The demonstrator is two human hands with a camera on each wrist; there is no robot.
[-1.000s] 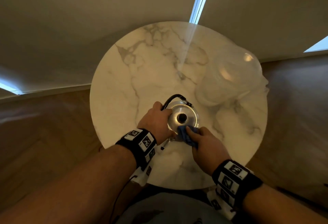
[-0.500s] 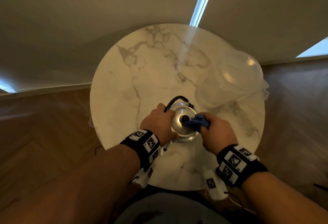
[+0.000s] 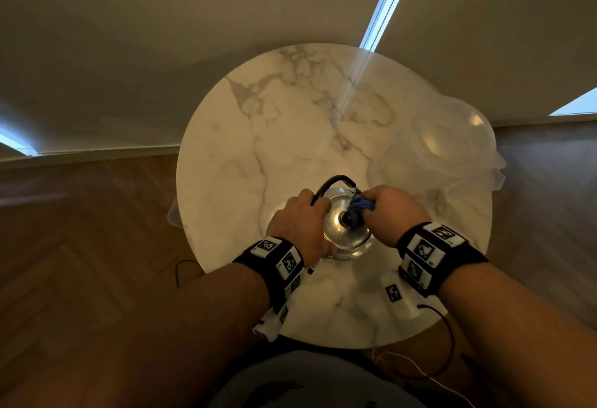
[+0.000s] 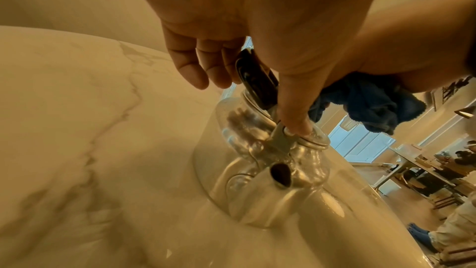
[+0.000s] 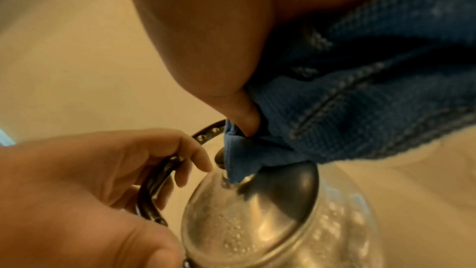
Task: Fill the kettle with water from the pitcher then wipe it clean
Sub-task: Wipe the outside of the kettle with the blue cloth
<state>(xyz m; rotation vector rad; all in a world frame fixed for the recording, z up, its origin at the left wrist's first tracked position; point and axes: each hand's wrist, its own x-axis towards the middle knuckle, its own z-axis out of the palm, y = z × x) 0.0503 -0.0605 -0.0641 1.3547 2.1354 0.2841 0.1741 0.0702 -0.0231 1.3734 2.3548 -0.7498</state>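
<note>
A metal kettle (image 3: 347, 239) stands upright on the round marble surface (image 3: 290, 136), near the edge closest to the person. The left hand (image 3: 298, 225) has its fingers curled round the kettle's black handle (image 3: 332, 181), and in the left wrist view its thumb presses down by the rim of the lid. The right hand (image 3: 392, 210) grips a bunched blue cloth (image 3: 360, 210), pressing it against the dark knob on top of the kettle's lid (image 5: 257, 207). A clear plastic pitcher (image 3: 452, 146) stands on the same surface, beyond the kettle toward the right edge, apart from both hands. Small droplets speckle the lid in the right wrist view.
</note>
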